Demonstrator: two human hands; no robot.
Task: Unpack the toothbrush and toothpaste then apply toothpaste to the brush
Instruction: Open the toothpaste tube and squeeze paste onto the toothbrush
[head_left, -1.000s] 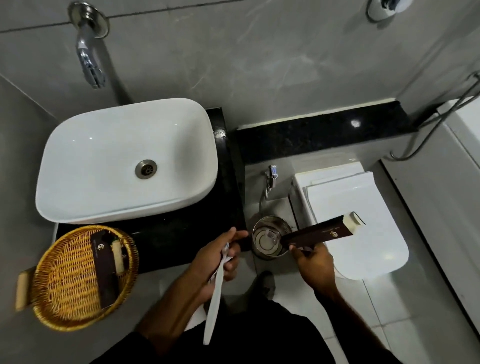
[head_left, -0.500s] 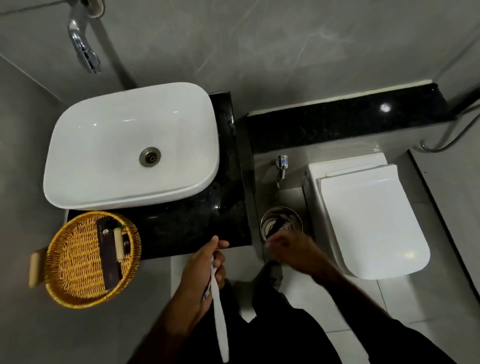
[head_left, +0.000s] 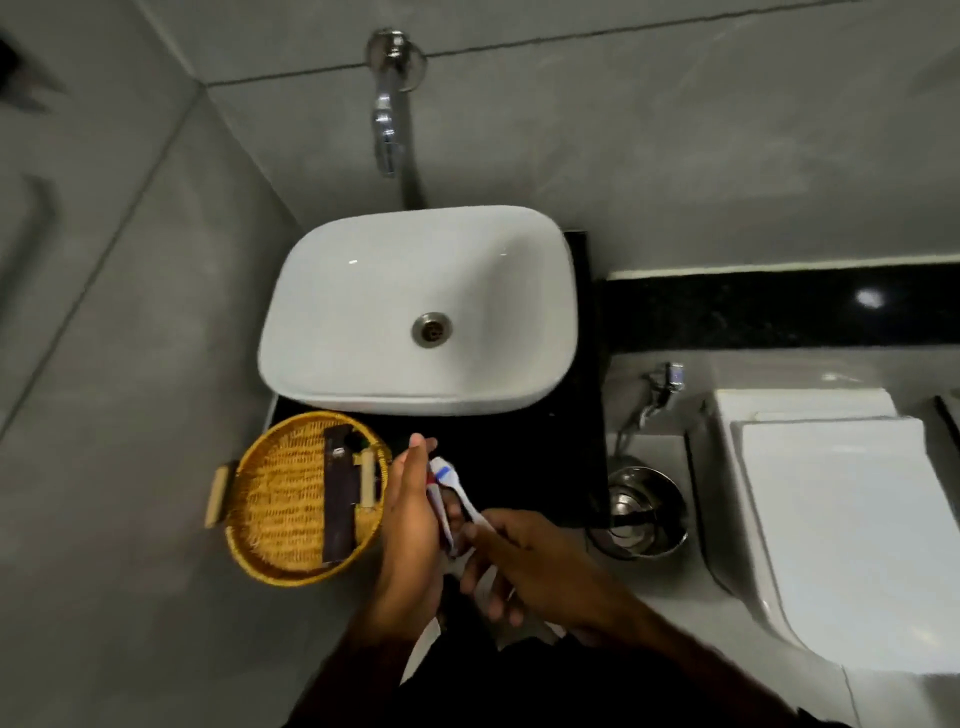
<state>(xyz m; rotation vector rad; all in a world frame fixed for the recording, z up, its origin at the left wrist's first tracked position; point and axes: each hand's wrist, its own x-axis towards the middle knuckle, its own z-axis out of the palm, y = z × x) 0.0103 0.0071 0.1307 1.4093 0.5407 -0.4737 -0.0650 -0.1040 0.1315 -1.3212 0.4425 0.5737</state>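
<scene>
A white toothbrush (head_left: 453, 486) with a blue mark near its top end points up towards the sink, held between both hands over the black counter's front edge. My left hand (head_left: 410, 519) is curled around it, with a red-and-white strip of its wrapper (head_left: 438, 506) against the palm. My right hand (head_left: 524, 564) pinches the lower part of the handle; white wrapper shows under its fingers. A dark brown box (head_left: 340, 499) and a small cream tube (head_left: 367, 480) lie in the wicker basket (head_left: 270, 499) to the left.
The white basin (head_left: 363, 312) sits on the black counter (head_left: 519, 457) under a chrome wall tap (head_left: 387, 119). A steel bin (head_left: 644, 512) stands on the floor to the right of the counter. Beside the bin is the white toilet (head_left: 841, 530), its lid down.
My right hand let the brown box go at the steel bin and came left to join my left hand on the toothbrush. The view swung left, and the brush now points up.
</scene>
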